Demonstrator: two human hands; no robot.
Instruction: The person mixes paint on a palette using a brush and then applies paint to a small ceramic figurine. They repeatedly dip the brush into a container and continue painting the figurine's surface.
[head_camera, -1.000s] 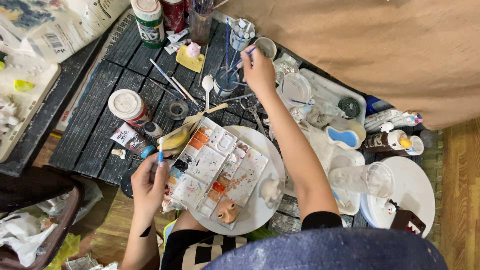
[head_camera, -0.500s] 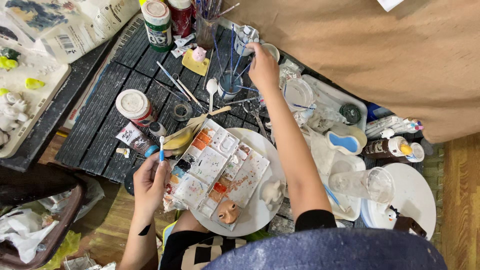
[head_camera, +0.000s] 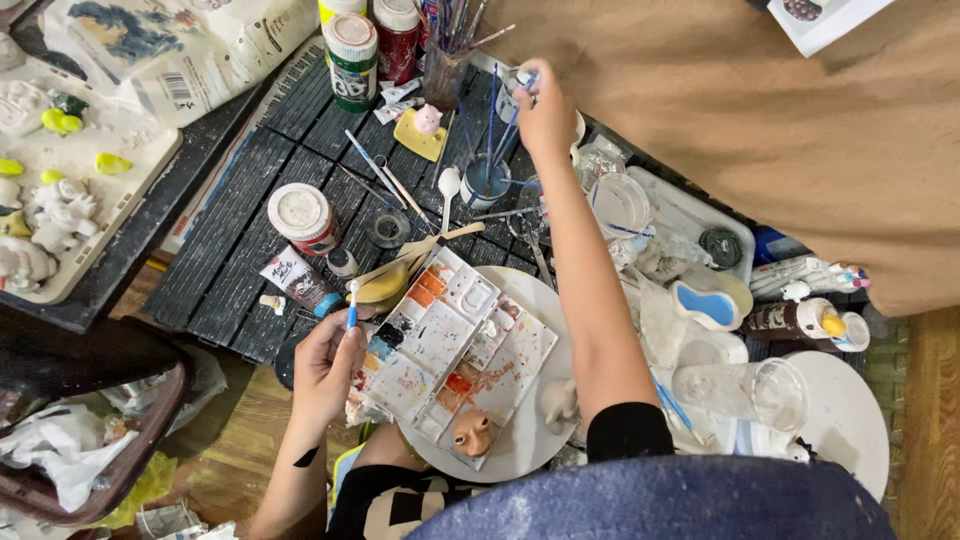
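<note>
Two hands are busy: the left hand (head_camera: 325, 365) grips a blue-and-white brush (head_camera: 352, 302) beside the paint palette (head_camera: 440, 345), and the right hand (head_camera: 545, 110) closes on something small above the brush cup (head_camera: 487, 180). Painting seems underway; the small clay head (head_camera: 472, 432) looks half coloured.

Left hand (head_camera: 325, 365) pinches a blue-handled tool (head_camera: 352, 302); right hand (head_camera: 545, 110) reaches among brushes (head_camera: 490, 140).
</note>
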